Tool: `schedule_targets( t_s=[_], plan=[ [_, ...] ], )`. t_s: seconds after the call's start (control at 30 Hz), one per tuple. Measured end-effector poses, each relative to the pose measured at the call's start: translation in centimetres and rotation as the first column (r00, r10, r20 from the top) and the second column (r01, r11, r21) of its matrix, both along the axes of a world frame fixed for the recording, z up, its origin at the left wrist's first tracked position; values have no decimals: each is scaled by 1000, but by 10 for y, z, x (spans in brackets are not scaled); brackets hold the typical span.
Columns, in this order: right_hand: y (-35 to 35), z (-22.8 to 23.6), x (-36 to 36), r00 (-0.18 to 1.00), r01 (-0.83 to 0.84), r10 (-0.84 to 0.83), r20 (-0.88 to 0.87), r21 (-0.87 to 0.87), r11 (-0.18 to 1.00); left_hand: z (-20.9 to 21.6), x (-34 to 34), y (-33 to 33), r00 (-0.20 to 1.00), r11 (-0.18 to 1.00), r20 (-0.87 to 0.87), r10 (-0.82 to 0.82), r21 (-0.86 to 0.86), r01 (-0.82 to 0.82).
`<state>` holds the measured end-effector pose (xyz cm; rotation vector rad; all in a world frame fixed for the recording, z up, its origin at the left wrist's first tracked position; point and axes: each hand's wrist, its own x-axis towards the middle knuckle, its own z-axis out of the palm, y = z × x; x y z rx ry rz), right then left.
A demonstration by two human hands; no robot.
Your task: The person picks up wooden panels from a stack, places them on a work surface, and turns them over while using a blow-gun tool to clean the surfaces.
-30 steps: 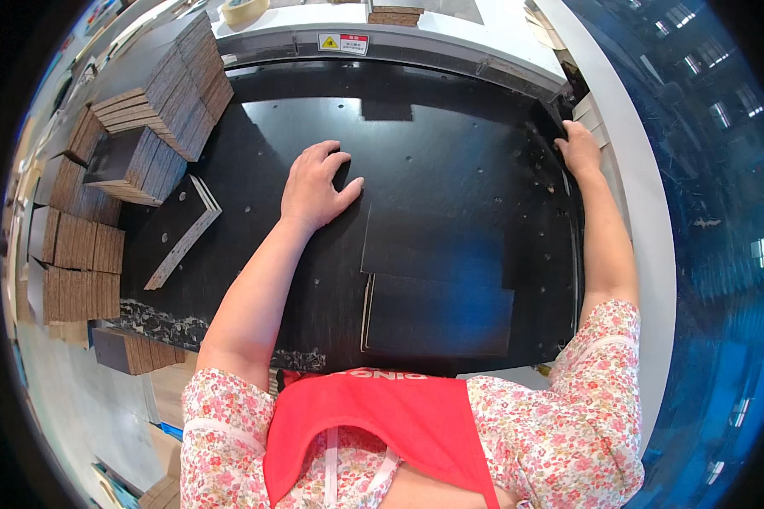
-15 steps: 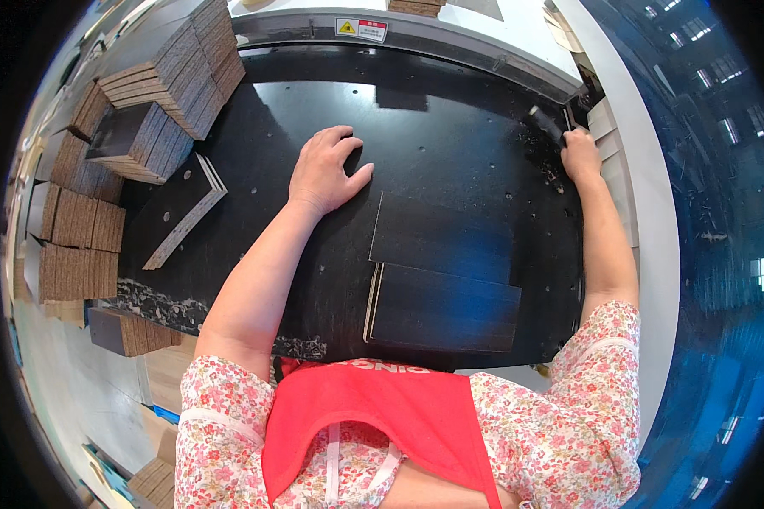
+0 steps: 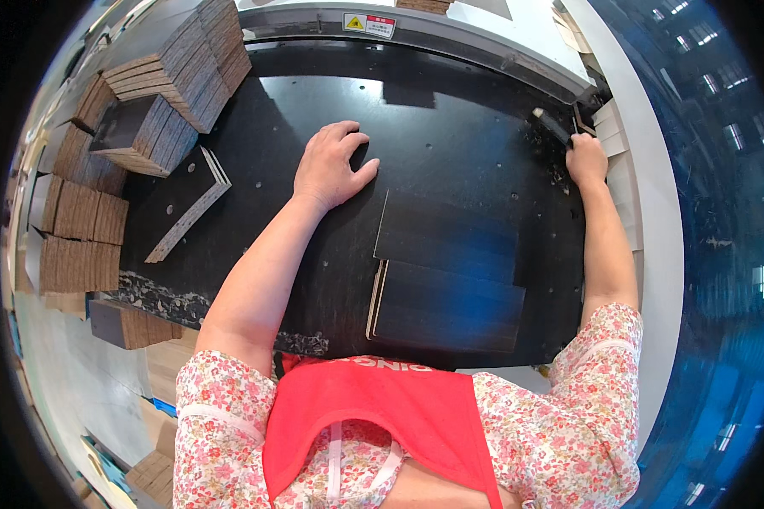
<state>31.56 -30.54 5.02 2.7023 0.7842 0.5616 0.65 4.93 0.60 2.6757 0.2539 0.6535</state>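
Observation:
My left hand [image 3: 333,165] rests palm down on the black worktop [image 3: 306,102], its fingers apart and nothing held. To its right and nearer me lie thin dark boards: one panel [image 3: 450,225] farther off, and a small stack of boards [image 3: 450,305] with pale edges overlapping it. My right hand [image 3: 587,159] is closed at the far right edge of the worktop. From its fingers a dark short tool with a pale tip [image 3: 553,127] points up and left over the surface; its exact kind is unclear, and the grip is partly hidden.
Stacked dark particleboard blocks [image 3: 174,72] crowd the left side. An L-shaped board piece [image 3: 187,208] lies beside them. A grey machine beam [image 3: 458,42] with a warning label [image 3: 368,25] crosses the far edge. A white ledge [image 3: 654,212] runs along the right.
The whole view has shifted slightly to the right. Both hands and the boards keep nearly the same places on the worktop.

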Motion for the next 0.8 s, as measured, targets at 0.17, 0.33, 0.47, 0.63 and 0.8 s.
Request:
schedule_targets(
  t_s=[0.17, 0.33, 0.47, 0.63, 0.8],
  plan=[
    [-2, 10, 13, 997, -56, 1, 75, 737, 674, 0, -1, 0, 1000, 1000, -24, 12, -7, -12],
    [-13, -9, 17, 971, 171, 56, -234, 833, 526, 0, 0, 0, 1000, 1000, -18, 7, -20, -8],
    [-20, -13, 23, 995, 101, -23, -102, 886, 452, 0, 0, -1, 1000, 1000, 0, 6, -21, -6],
    [-26, -11, 25, 997, 77, -28, -76, 779, 622, -2, -1, 1, 1000, 1000, -5, 6, -31, -7],
    [-29, -13, 22, 996, 71, -6, -89, 754, 653, 0, 0, 0, 1000, 1000, -3, 5, -13, -5]
  ],
)
